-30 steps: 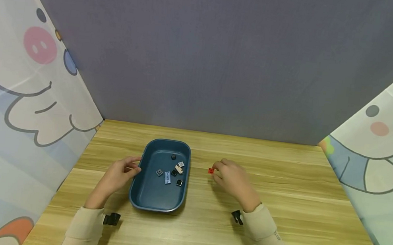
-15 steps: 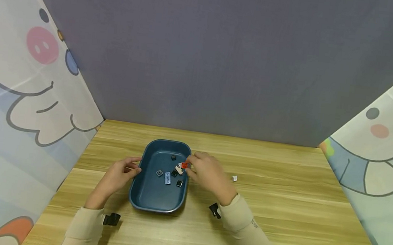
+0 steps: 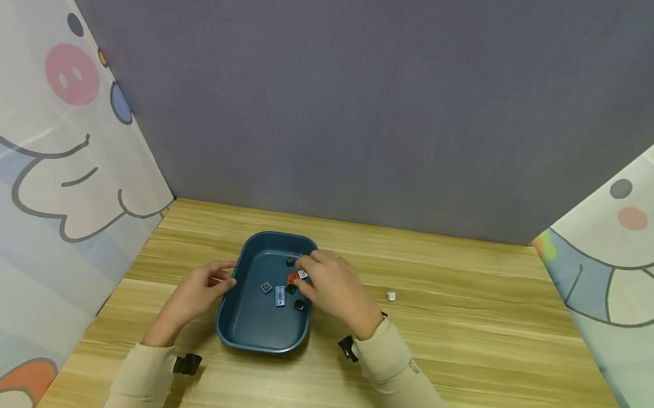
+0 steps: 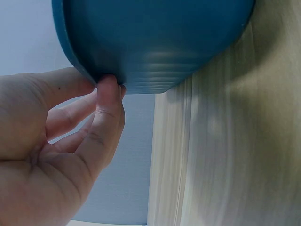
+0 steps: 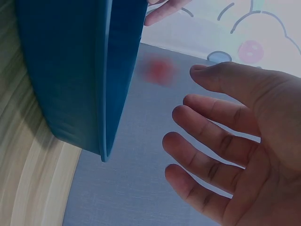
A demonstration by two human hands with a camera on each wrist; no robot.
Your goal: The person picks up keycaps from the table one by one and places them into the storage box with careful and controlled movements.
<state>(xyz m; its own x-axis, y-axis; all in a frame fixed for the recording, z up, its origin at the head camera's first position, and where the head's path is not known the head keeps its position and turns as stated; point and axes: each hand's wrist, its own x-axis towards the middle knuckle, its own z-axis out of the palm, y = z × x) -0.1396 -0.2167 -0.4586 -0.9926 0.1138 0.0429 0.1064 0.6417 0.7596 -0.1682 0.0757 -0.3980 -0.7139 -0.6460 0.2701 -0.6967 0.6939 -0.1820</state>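
Note:
My left hand (image 3: 197, 297) pinches the left rim of a blue tray (image 3: 259, 349) between thumb and fingertips; the left wrist view shows this grip on the tray wall (image 4: 141, 42). Over the tray's right rim is my right hand (image 3: 337, 291), its fingers spread and relaxed. A small red keycap (image 5: 160, 70) hangs blurred in mid-air, apart from the fingers, in the right wrist view. Inside the tray lie a blue keycap (image 3: 279, 296), a grey keycap (image 3: 266, 287), a white one, and several dark ones. My right hand partly hides that group.
One white keycap (image 3: 391, 296) lies on the wooden table (image 3: 499, 328) right of the tray. A grey panel (image 3: 362, 101) stands behind the table, with cartoon-printed cloths at both sides.
My right hand picked up the red keycap from the table, carried it left over the tray and let it go. The left hand has stayed at the rim.

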